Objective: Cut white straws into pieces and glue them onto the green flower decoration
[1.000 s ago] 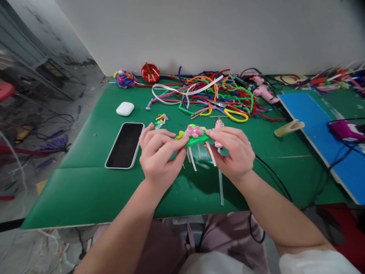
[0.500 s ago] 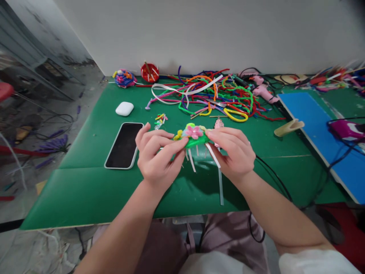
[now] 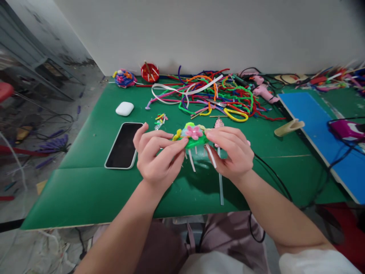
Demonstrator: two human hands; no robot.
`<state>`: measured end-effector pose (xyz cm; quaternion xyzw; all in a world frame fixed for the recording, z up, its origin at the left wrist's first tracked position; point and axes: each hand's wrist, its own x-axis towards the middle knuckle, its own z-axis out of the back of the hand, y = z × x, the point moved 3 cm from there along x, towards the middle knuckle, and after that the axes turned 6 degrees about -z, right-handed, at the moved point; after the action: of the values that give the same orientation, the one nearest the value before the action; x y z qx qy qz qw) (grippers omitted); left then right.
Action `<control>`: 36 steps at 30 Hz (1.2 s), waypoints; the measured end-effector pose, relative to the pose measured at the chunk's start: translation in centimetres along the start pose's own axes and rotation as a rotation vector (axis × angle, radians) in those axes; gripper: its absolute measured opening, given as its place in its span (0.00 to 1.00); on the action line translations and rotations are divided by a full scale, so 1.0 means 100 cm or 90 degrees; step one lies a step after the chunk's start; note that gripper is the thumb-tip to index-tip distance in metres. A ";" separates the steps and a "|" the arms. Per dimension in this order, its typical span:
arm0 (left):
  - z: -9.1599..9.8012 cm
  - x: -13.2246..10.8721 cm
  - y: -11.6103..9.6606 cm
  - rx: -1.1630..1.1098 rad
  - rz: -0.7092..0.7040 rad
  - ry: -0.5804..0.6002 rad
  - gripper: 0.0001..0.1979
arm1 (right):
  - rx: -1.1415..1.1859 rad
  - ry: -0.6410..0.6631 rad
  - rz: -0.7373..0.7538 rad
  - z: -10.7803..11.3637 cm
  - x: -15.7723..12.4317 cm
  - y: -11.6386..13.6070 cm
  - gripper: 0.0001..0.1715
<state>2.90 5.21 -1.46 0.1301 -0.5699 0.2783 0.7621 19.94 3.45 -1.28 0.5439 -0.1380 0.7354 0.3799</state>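
Between my two hands, above the green table, is a small green pipe-cleaner ornament with a pink flower and yellow pieces on top. Several narrow white strips hang from its underside. My left hand pinches its left edge with thumb and fingers. On the other side, my right hand grips the right edge, and one white strip hangs beside its thumb. Behind the right hand a pink glue gun lies on the table, partly hidden, with a clear glue stick pointing toward me.
A phone and a white case lie at left. Behind are tangled pipe cleaners, yellow-handled scissors, and blue and red round ornaments. A blue board and a beige tube are at right.
My hands and the ornament have shifted very slightly left. The white strip by my right thumb now hangs a little further left. The things on the table have stayed put.
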 end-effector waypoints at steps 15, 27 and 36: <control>0.000 0.001 -0.001 -0.004 0.011 0.000 0.14 | 0.024 0.004 0.000 0.002 -0.003 -0.001 0.14; 0.000 0.001 -0.002 0.000 -0.003 -0.002 0.14 | 0.015 -0.015 -0.003 0.001 -0.004 -0.003 0.14; 0.001 0.001 -0.002 -0.005 0.020 0.008 0.13 | -0.014 -0.012 -0.003 0.002 -0.002 0.001 0.13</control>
<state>2.98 5.02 -1.28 0.1161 -0.5679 0.2886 0.7620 20.08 3.19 -1.36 0.5469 -0.1487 0.7277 0.3862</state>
